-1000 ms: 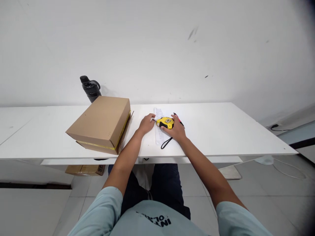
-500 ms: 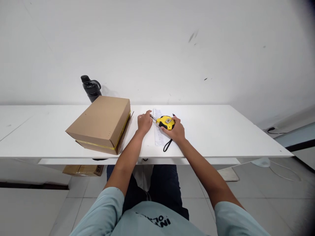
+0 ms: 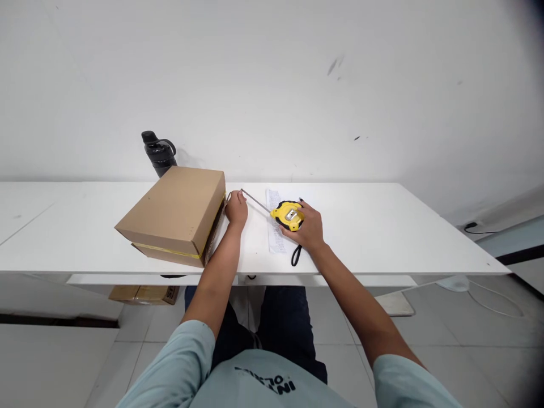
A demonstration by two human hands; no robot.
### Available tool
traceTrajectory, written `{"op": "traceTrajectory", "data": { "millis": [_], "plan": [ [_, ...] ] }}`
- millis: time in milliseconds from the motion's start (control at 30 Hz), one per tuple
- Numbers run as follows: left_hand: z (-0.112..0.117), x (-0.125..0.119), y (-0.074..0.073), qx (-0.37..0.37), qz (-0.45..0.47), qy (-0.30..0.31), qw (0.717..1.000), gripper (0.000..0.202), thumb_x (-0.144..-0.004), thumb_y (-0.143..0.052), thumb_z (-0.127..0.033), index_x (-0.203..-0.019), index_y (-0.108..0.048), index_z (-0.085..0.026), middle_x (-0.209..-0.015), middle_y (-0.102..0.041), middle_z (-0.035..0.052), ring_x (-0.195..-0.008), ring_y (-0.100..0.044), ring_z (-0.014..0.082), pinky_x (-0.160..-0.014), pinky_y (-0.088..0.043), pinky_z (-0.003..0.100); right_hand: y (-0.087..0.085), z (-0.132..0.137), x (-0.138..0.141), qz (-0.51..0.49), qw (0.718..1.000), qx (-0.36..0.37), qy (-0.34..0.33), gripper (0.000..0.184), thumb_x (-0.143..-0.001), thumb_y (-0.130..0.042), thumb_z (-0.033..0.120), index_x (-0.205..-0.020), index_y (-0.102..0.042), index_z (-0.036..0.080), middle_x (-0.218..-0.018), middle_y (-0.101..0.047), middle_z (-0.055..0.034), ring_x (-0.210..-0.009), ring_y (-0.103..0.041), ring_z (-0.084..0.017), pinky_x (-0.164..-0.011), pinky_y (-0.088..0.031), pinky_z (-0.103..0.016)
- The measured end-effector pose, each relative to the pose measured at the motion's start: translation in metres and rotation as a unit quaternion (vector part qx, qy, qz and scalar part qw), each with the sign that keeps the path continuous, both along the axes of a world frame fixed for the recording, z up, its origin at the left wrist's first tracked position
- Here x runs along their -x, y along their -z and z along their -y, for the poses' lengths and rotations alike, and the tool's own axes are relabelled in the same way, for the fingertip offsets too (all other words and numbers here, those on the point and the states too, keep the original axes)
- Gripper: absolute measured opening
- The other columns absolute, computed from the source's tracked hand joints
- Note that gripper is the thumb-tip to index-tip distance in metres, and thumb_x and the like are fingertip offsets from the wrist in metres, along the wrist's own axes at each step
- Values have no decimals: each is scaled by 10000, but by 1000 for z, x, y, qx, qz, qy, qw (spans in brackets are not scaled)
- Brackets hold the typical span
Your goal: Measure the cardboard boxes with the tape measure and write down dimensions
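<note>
Head view: right hand has its fingers wrapped around the tape measure, which is over the written paper on the table; its blade runs toward 10 o'clock to the left hand, whose fingers pinch the free end (exact finger placement too small to read), just beside the cardboard box at the case's 9 o'clock. Progress, judged early: short length of blade out, but not laid along any visible box edge.
</note>
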State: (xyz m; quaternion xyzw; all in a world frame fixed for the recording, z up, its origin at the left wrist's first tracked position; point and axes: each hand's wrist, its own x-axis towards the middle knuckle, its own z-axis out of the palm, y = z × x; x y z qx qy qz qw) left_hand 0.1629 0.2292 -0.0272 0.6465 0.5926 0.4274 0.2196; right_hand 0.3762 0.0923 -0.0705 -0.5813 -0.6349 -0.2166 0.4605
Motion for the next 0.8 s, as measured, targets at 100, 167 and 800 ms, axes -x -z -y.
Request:
{"op": "traceTrajectory", "data": {
  "millis": [100,167,800],
  "plan": [
    [2,0,0,-1,2,7,1000,207,-1124,-444,-293,-1108,-645,-251,-1070,-823,25,-995,-744,185,-815,-487,282,4,-2,0,-3,1000,-12,2,681,-710,-748,706,-1135,-596,195,-1243,-735,-211,-1167,-730,-393,-936,-606,-586],
    [2,-1,1,0,1,12,1000,195,-1120,-456,-299,-1171,-638,-251,-1095,-823,27,-1033,-749,186,-830,-494,283,5,-2,-1,-4,1000,-24,7,683,-718,-739,712,-1144,-587,201,-1246,-733,-205,-1161,-734,-388,-942,-607,-590],
    [25,-16,13,21,-117,92,989,295,-1038,-578,-287,-1302,-676,-199,-1276,-763,117,-1280,-656,286,-1127,-420,444,-19,6,2,60,968,-214,-118,895,-707,-906,477,-1381,-362,253,-1375,-593,-189,-1214,-696,-372,-915,-640,-615]
  ]
}}
